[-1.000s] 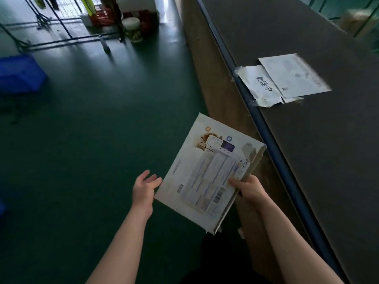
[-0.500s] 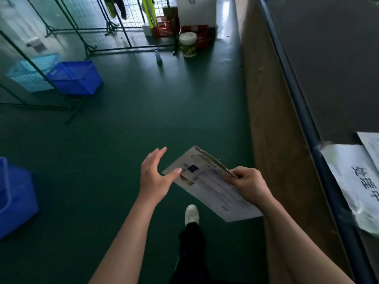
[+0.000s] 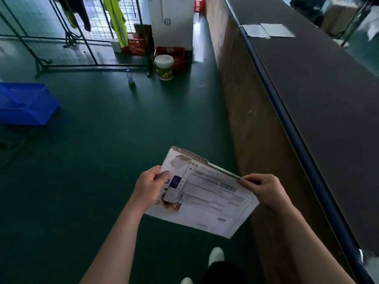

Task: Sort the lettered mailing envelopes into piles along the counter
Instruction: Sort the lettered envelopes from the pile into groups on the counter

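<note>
Shoes (image 3: 215, 255), white, at bottom of view on green floor (image 3: 102, 160); two visible, one only partly. Above them both hands hold one mailing envelope (image 3: 207, 198) in the air, over the floor, left of the counter (image 3: 320, 103) and not touching it. Left hand (image 3: 150, 188) grips the envelope's left edge, thumb on top, fingers curled beneath. Right hand (image 3: 264, 191) pinches the far right corner, fingers curled. Envelope white, far edge torn ragged, printed label facing up, brown stain near left hand; print too blurred to read.

Counter runs along the right, dark top, blue edge, brown front panel. At its far end two pale sheets (image 3: 266, 30) lie flat, side by side.

Further off: blue crate (image 3: 24, 103) at left, small bottle (image 3: 130, 78) standing, white bucket (image 3: 164, 66), red crates (image 3: 176, 54) behind it, wire racks (image 3: 82, 33) with hanging garments.
</note>
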